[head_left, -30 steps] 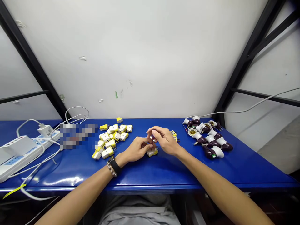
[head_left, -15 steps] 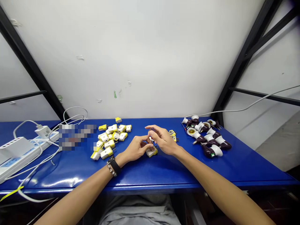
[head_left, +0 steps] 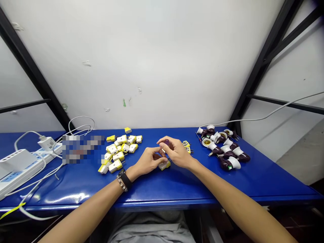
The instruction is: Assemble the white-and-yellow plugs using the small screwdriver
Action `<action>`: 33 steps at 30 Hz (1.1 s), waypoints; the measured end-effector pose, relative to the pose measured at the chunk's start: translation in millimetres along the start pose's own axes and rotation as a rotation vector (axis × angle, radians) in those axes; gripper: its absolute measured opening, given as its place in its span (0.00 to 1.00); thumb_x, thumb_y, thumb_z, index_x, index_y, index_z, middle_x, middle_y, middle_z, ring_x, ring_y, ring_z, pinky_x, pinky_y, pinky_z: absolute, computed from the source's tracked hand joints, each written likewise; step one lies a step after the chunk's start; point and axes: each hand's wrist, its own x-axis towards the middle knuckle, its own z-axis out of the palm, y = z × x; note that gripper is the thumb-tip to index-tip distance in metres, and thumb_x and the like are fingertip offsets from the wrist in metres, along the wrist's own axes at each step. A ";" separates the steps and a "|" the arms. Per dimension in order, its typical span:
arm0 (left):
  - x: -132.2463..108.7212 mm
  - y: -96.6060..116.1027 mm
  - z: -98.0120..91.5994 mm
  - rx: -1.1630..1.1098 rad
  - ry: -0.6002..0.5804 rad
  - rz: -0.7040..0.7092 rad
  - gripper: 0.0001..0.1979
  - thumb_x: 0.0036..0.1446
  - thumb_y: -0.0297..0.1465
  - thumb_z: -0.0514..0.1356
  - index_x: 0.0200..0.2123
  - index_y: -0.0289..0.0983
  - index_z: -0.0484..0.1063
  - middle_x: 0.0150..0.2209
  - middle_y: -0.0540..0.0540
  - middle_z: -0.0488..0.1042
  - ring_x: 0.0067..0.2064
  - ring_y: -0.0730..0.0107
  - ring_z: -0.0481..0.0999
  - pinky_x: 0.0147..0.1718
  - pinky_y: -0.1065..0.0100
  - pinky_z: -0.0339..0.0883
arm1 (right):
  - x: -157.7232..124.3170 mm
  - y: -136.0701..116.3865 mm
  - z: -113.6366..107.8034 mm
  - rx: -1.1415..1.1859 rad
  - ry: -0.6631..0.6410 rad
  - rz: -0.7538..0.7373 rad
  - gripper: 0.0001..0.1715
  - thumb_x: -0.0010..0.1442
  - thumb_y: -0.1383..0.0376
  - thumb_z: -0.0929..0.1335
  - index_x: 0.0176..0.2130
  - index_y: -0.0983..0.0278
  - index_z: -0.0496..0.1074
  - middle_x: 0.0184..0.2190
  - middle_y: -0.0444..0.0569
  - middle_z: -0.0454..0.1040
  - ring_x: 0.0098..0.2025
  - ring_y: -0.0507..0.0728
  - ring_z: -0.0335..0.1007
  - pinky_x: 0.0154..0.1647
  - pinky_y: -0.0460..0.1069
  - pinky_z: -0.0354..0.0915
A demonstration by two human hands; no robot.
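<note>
A small white and yellow plug [head_left: 164,165] lies on the blue table in front of me. My right hand [head_left: 174,152] is closed round a screwdriver [head_left: 167,142] with a dark purple handle, held above that plug. Close against it, my left hand [head_left: 150,159] has its thumb and fingers pinched together beside the plug and the screwdriver's shaft; whatever they grip is mostly covered. Just beyond my right hand sit a few yellow plug pieces [head_left: 186,147] with metal prongs.
Several white and yellow plugs [head_left: 118,155] are heaped on the left. Purple and white lamp holders [head_left: 229,148] fill the right side. A white power strip [head_left: 30,168] with tangled cables stands at far left. Black metal posts [head_left: 255,74] frame the pale back wall.
The purple handle shows more now between the fingers of my right hand, and its grip has shifted slightly. My left hand stays almost in place by the plug.
</note>
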 end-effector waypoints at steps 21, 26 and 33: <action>1.3 -1.7 1.2 -0.029 0.007 -0.012 0.16 0.55 0.41 0.67 0.28 0.32 0.74 0.26 0.48 0.77 0.26 0.72 0.73 0.26 0.73 0.64 | 3.0 -1.5 -3.6 -0.018 0.012 0.000 0.13 0.65 0.57 0.67 0.43 0.64 0.71 0.31 0.43 0.72 0.29 0.51 0.66 0.31 0.46 0.62; 2.0 0.1 -2.8 -0.013 0.100 0.027 0.15 0.57 0.42 0.65 0.33 0.34 0.72 0.29 0.49 0.76 0.29 0.72 0.74 0.29 0.72 0.66 | 5.1 4.5 -3.2 0.023 0.029 -0.018 0.18 0.67 0.55 0.65 0.31 0.64 0.69 0.25 0.42 0.69 0.28 0.51 0.64 0.31 0.46 0.61; -2.3 6.9 -10.6 0.077 0.004 0.051 0.12 0.59 0.38 0.62 0.38 0.34 0.78 0.36 0.44 0.81 0.35 0.68 0.77 0.34 0.70 0.70 | 8.3 4.1 -8.1 0.096 0.156 -0.008 0.21 0.65 0.50 0.66 0.31 0.64 0.69 0.23 0.41 0.67 0.24 0.49 0.58 0.25 0.45 0.56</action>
